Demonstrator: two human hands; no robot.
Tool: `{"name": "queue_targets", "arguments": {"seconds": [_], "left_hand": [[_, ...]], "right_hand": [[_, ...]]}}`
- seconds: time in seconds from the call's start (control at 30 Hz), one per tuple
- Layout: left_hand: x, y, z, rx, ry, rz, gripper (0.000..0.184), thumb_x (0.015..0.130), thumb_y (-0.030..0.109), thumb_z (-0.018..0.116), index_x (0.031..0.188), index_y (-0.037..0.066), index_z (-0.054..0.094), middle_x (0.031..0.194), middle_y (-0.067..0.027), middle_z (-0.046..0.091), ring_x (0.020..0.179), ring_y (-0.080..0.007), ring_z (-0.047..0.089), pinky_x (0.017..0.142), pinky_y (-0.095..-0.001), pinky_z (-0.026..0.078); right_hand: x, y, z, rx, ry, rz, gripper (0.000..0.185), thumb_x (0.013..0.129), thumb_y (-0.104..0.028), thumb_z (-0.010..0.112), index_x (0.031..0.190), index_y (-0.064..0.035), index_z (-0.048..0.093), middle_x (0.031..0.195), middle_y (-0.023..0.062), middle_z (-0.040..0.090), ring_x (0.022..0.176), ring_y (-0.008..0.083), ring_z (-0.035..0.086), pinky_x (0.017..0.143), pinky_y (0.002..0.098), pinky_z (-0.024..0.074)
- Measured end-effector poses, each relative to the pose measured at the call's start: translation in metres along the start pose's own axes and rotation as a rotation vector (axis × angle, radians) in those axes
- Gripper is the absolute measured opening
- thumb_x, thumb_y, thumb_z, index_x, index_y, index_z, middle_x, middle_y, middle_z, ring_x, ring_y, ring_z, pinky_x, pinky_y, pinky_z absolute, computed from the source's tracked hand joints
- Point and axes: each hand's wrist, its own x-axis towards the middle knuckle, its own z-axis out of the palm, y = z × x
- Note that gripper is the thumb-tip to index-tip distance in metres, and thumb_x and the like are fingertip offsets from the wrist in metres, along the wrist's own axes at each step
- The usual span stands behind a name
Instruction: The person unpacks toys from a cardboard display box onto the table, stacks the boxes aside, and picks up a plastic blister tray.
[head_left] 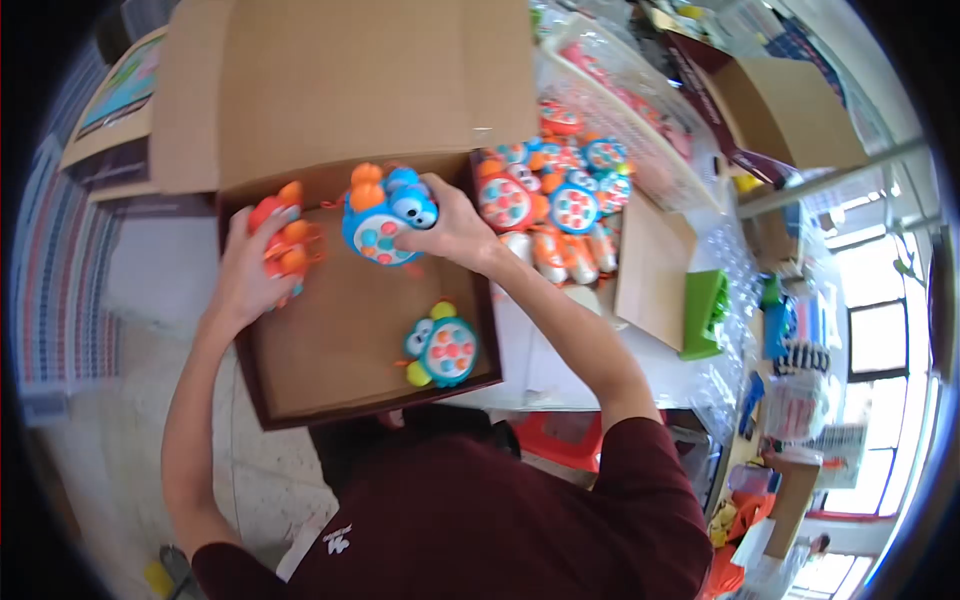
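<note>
Progress looks early to me: one teal toy (449, 350) lies in the open box (330, 350), my left hand (238, 270) grips a red-orange toy (289, 250) at its left edge, my right hand (458, 228) holds a blue toy (380, 228) over the box, and more toys (575, 207) sit clustered alongside on the table (545, 370).

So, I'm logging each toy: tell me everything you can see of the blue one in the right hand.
The blue toy looks plastic, with white bulging eyes, orange lobes and a pale round panel of coloured dots facing the camera. The right hand grips it beside the eyes, toward the box's far end; whether they touch is unclear.
</note>
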Motion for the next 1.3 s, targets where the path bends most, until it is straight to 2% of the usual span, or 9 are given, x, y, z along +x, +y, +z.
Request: {"name": "queue_targets", "arguments": {"seconds": [0.17, 0.47, 0.6, 0.73, 0.9, 0.97, 1.1, 1.23, 1.3], "left_hand": [[-0.007, 0.006, -0.009, -0.067, 0.042, -0.093, 0.069, 0.058, 0.009, 0.071, 0.122, 0.006, 0.047, 0.12, -0.0174, 0.041, 0.113, -0.0331, 0.045, 0.096, -0.037, 0.039], [0.133, 0.15, 0.022, -0.958, -0.006, 0.005, 0.077, 0.062, 0.009, 0.075, 0.129, -0.005, 0.038, 0.114, -0.0148, 0.054, 0.1, -0.0192, 0.056, 0.086, -0.03, 0.048], [0.23, 0.205, 0.1, -1.112, -0.027, 0.101, 0.071, 0.061, 0.011, 0.078, 0.122, -0.005, 0.045, 0.101, -0.0112, 0.061, 0.085, -0.0162, 0.06, 0.074, -0.0281, 0.051], [0.307, 0.211, 0.184, -0.725, 0.236, 0.172, 0.06, 0.066, 0.027, 0.075, 0.112, -0.005, 0.053, 0.098, -0.0186, 0.063, 0.087, -0.0254, 0.063, 0.077, -0.035, 0.05], [0.236, 0.225, 0.138, -0.29, 0.254, 0.113, 0.041, 0.08, 0.025, 0.06, 0.106, -0.006, 0.054, 0.099, -0.0226, 0.059, 0.099, -0.0362, 0.055, 0.083, -0.0375, 0.045], [0.208, 0.191, 0.128, -0.411, 0.335, 0.57, 0.044, 0.078, 0.026, 0.062, 0.107, -0.006, 0.054, 0.1, -0.0255, 0.055, 0.102, -0.0391, 0.051, 0.088, -0.0403, 0.042], [0.075, 0.119, 0.072, -0.171, 0.001, 0.288, 0.056, 0.075, 0.034, 0.068, 0.112, -0.006, 0.054, 0.106, -0.0186, 0.061, 0.098, -0.0272, 0.059, 0.085, -0.0348, 0.046], [-0.028, 0.1, 0.052, -0.13, -0.237, -0.045, 0.04, 0.08, 0.025, 0.064, 0.108, -0.002, 0.057, 0.107, -0.0179, 0.061, 0.099, -0.0287, 0.059, 0.088, -0.034, 0.045], [-0.052, 0.094, 0.04, -0.087, -0.112, -0.053, 0.038, 0.08, 0.023, 0.064, 0.108, -0.001, 0.058, 0.108, -0.0175, 0.06, 0.1, -0.029, 0.058, 0.088, -0.0339, 0.044]], "right_hand": [[-0.023, -0.009, -0.13, 0.211, 0.567, -0.007, 0.063, 0.062, -0.017, 0.074, 0.117, 0.002, 0.049, 0.097, 0.0104, 0.061, 0.083, 0.0183, 0.062, 0.073, 0.0295, 0.0516], [0.016, 0.121, -0.188, -0.158, 0.838, 0.026, 0.055, 0.069, -0.024, 0.074, 0.112, 0.0017, 0.05, 0.098, 0.0124, 0.062, 0.089, 0.022, 0.061, 0.079, 0.0325, 0.0493], [-0.018, 0.112, -0.186, -0.478, 0.769, 0.024, 0.057, 0.074, -0.03, 0.071, 0.118, -0.0014, 0.049, 0.106, 0.0158, 0.061, 0.099, 0.0265, 0.058, 0.083, 0.0341, 0.0468], [-0.073, 0.097, -0.174, -0.653, 0.69, -0.026, 0.052, 0.077, -0.028, 0.068, 0.121, -0.0043, 0.051, 0.111, 0.0168, 0.059, 0.107, 0.0259, 0.055, 0.086, 0.0358, 0.0454], [-0.124, 0.045, -0.139, -0.298, 0.378, 0.045, 0.039, 0.08, -0.014, 0.064, 0.116, -0.0019, 0.056, 0.105, 0.0131, 0.062, 0.094, 0.0191, 0.06, 0.079, 0.0316, 0.0482], [-0.128, 0.025, -0.107, -0.15, 0.306, 0.032, 0.037, 0.08, -0.011, 0.064, 0.115, -0.0016, 0.056, 0.103, 0.012, 0.063, 0.091, 0.0171, 0.06, 0.077, 0.0305, 0.0487], [-0.133, 0.002, -0.043, -0.25, -0.106, -0.182, 0.049, 0.073, -0.014, 0.071, 0.116, 0.0003, 0.051, 0.106, 0.0162, 0.058, 0.091, 0.0281, 0.06, 0.077, 0.0371, 0.0482], [-0.117, 0.017, 0.009, -0.533, -0.285, -0.27, 0.07, 0.067, -0.022, 0.076, 0.124, -0.002, 0.04, 0.108, 0.0194, 0.053, 0.092, 0.0371, 0.057, 0.08, 0.0444, 0.0462], [-0.106, 0.007, 0.014, -0.569, -0.411, -0.169, 0.075, 0.064, -0.024, 0.077, 0.124, -0.0012, 0.038, 0.107, 0.0199, 0.052, 0.092, 0.0372, 0.057, 0.08, 0.0439, 0.0463]]}}
